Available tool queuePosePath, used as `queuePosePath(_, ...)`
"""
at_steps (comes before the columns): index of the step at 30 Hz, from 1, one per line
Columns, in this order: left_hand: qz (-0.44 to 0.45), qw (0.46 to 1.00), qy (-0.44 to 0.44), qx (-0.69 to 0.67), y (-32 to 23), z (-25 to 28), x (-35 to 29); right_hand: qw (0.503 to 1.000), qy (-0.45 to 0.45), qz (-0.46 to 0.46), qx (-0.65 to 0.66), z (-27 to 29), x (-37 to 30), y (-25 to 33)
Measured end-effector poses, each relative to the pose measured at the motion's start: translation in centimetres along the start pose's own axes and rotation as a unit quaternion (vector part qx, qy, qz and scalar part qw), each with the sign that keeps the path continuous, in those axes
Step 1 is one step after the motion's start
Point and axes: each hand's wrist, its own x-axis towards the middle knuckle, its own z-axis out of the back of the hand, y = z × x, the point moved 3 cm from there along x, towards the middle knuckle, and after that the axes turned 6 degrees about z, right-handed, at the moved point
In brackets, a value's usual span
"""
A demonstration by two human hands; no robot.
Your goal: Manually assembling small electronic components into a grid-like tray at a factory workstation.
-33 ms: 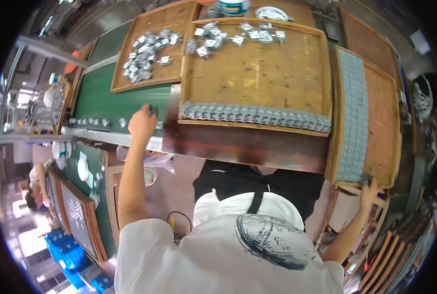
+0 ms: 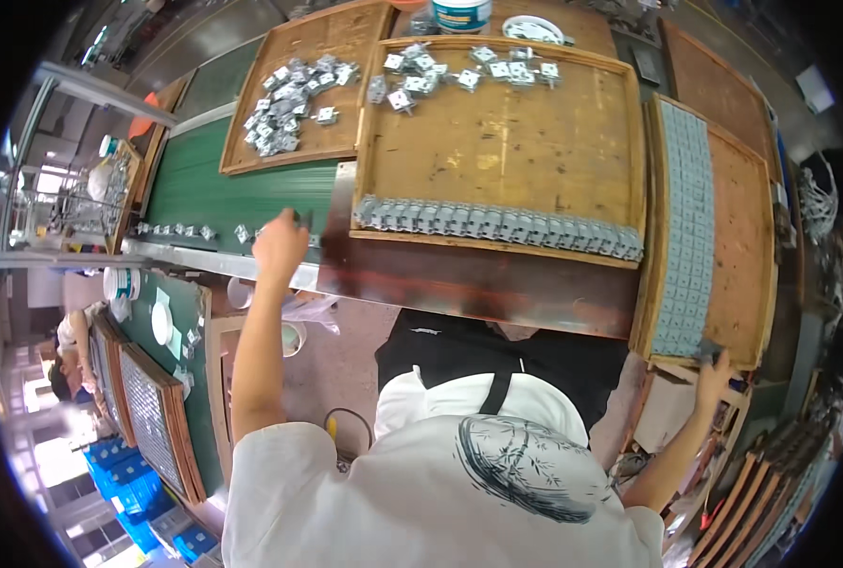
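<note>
Over the green conveyor belt (image 2: 185, 194), my left hand (image 2: 280, 248) reaches down with dark-tipped fingers slightly apart. A small silver metal part (image 2: 243, 234) lies just left of it, and another (image 2: 314, 240) shows partly on its right. Far to the right, my right hand (image 2: 713, 377) is at the near end of a wooden tray (image 2: 738, 256). Its dark-tipped fingers are closed beside the lowest of the square metal parts (image 2: 682, 227), which stand in tight columns. Whatever those fingers hold is too small to make out.
A larger wooden tray (image 2: 497, 142) has one packed row of parts along its near edge and loose ones at the back. Another tray (image 2: 332, 140) bears a heap of parts. A white tub (image 2: 461, 15) stands behind. On the left, a person (image 2: 73, 336) sits by stacked trays.
The whole view has shifted slightly right and down. Both hands stay at nearly the same places on the belt and the tray.
</note>
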Motion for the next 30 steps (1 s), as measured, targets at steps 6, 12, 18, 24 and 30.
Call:
queuePosePath(6, 0.092, 0.990, 0.015, -0.107, 2.3, -3.9, -1.3, 0.956, -0.130, 0.099, 0.242, -2.7, 3.1, -4.2)
queuePosePath(12, 0.056, 0.848, 0.043, -0.526, 2.0, -2.8, -1.4, 0.776, -0.060, -0.017, 0.628, 1.0, 0.2, 7.5)
queuePosePath(18, -0.073, 0.558, 0.228, -0.795, -9.9, 2.3, -9.3, 0.780, 0.076, 0.050, 0.619, -2.6, -2.2, 19.3)
queuePosePath(24, -0.220, 0.488, 0.354, -0.767, -18.9, 5.1, -15.7, 0.714, 0.195, 0.134, 0.659, -0.6, -6.6, 31.0)
queuePosePath(30, -0.247, 0.453, 0.422, -0.745, -21.6, 5.6, -17.4, 0.854, 0.117, 0.377, 0.338, 4.4, -8.5, 33.5)
